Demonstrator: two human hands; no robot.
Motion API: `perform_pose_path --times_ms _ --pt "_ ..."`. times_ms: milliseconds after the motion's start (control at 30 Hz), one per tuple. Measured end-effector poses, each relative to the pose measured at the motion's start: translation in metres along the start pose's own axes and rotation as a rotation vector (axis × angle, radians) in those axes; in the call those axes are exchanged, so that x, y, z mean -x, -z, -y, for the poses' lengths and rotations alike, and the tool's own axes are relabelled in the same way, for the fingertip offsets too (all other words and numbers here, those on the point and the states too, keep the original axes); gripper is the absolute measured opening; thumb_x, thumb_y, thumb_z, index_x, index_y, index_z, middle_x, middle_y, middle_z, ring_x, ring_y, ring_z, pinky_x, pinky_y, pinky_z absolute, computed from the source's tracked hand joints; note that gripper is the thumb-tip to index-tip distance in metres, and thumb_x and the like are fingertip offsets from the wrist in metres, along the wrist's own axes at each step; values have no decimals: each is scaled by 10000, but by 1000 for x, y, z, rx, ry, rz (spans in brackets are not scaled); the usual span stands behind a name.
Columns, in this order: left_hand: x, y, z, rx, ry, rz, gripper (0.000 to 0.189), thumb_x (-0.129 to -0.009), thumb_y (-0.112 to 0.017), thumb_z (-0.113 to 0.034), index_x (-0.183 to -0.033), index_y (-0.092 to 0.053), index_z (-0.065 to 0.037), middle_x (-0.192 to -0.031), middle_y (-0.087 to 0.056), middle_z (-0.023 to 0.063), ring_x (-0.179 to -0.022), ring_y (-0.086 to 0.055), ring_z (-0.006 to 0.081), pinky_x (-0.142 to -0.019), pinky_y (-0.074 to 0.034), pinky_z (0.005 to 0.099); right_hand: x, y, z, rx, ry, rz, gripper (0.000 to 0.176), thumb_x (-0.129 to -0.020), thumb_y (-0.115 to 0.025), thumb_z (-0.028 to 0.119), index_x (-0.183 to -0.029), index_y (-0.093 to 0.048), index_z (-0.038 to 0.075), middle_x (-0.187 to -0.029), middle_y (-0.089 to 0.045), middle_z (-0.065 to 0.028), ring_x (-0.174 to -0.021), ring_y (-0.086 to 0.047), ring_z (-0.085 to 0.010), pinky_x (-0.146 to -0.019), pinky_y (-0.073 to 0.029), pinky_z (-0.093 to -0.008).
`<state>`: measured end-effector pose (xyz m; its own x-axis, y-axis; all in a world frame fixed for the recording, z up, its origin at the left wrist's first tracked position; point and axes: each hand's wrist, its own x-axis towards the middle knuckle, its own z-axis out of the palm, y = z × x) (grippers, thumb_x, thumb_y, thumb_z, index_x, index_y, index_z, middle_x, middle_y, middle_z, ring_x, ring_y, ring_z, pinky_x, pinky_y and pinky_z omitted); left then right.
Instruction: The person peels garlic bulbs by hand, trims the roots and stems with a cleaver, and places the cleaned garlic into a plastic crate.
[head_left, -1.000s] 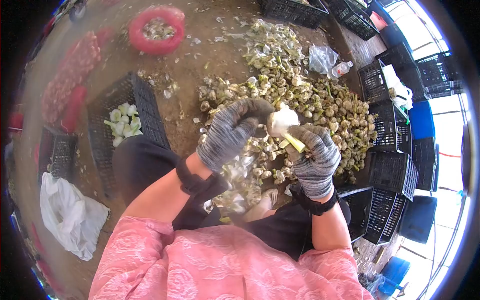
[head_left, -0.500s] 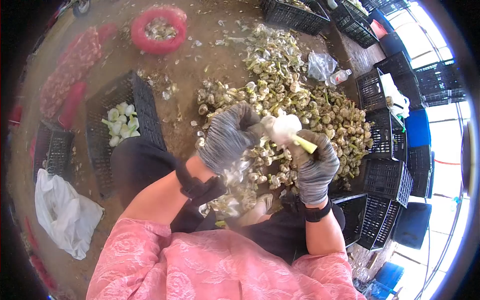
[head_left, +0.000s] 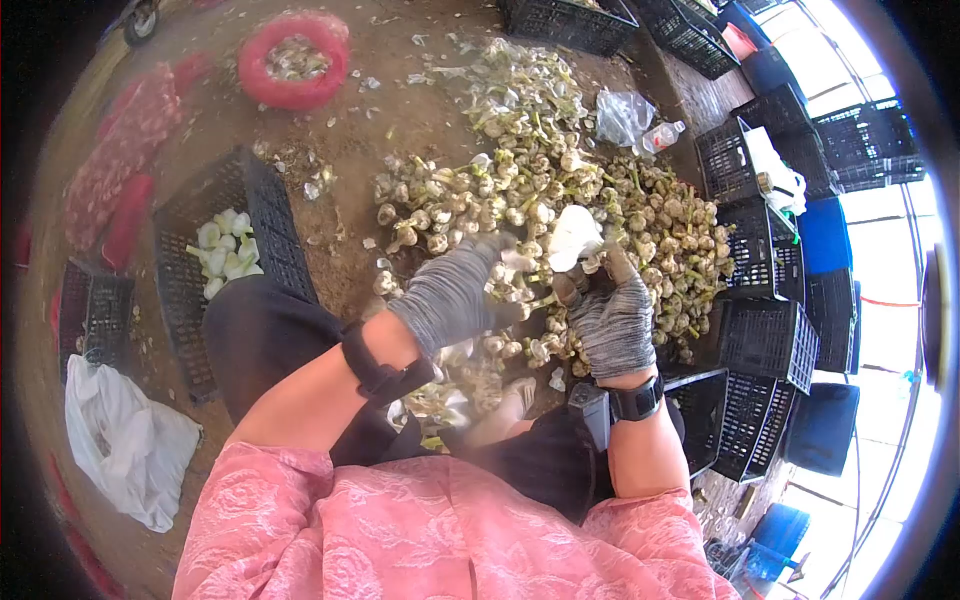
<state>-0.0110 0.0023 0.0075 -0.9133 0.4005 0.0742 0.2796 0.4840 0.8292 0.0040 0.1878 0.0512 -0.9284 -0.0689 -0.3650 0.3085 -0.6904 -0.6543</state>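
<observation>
A peeled white garlic bulb (head_left: 574, 238) sits at the fingertips of my right hand (head_left: 614, 325), which is closed on its lower part in a grey striped glove. To the left, my left hand (head_left: 448, 295), gloved the same way, is apart from the bulb. Motion smears its fingers, and a pale patch by their tips cannot be told from the pile behind. Beneath both hands spreads a large heap of unpeeled garlic bulbs (head_left: 670, 240) with stems. Loose garlic skins (head_left: 440, 405) lie between my legs.
At my left stands a black crate (head_left: 275, 225) with several peeled garlic bulbs (head_left: 225, 250). A pink net bag (head_left: 340, 60) of scraps and a white plastic bag (head_left: 130, 440) lie on the ground. Stacked black crates (head_left: 765, 345) line the right side, near a plastic bottle (head_left: 662, 137).
My left hand has come away from the bulb and moved down slightly. The bulb has turned in my right hand; its green stem no longer shows. The whole view has shifted a little.
</observation>
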Motion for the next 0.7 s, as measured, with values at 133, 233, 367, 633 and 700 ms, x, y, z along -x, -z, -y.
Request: perform_pose_path --times_ms 133,233,367,633,700 --pt "-7 6 -18 329 -212 -233 588 -674 -737 -168 -1179 -464 -43 -1135 -512 108 -992 -533 204 -820 -450 323 5 -9 -6 92 -26 -82 220 -860 -518 239 -907 -569 30 -816 -594 -56 -712 -589 -167 -634 -508 -310" --pt "-10 4 -14 336 -488 -349 359 -733 -679 -102 -1065 -560 -33 -1092 -538 102 -968 -543 181 -799 -459 311 3 -12 -15 104 -95 -68 207 -861 -508 254 -917 -563 63 -810 -598 -62 -697 -590 -184 -616 -496 -326" --pt "-7 11 -8 477 -206 -330 127 -789 -586 -10 -912 -613 -24 -890 -616 79 -818 -585 149 -733 -471 271 2 -6 -14 247 -166 -8 263 -860 -512 279 -960 -560 41 -819 -614 -80 -694 -603 -180 -550 -503 -312" --pt "-3 11 -20 435 -198 -375 196 -759 -654 -107 -924 -585 -26 -796 -615 92 -734 -587 170 -686 -476 293 -10 0 -21 269 -166 -191 286 -868 -505 314 -915 -552 36 -704 -597 -54 -561 -584 -164 -460 -470 -273" --pt "-4 0 -8 202 -248 -423 190 -749 -650 -146 -882 -573 -35 -776 -594 132 -752 -590 268 -667 -475 327 -6 1 -28 414 -49 -90 273 -851 -522 348 -840 -554 78 -690 -577 -28 -566 -574 -160 -461 -452 -262"
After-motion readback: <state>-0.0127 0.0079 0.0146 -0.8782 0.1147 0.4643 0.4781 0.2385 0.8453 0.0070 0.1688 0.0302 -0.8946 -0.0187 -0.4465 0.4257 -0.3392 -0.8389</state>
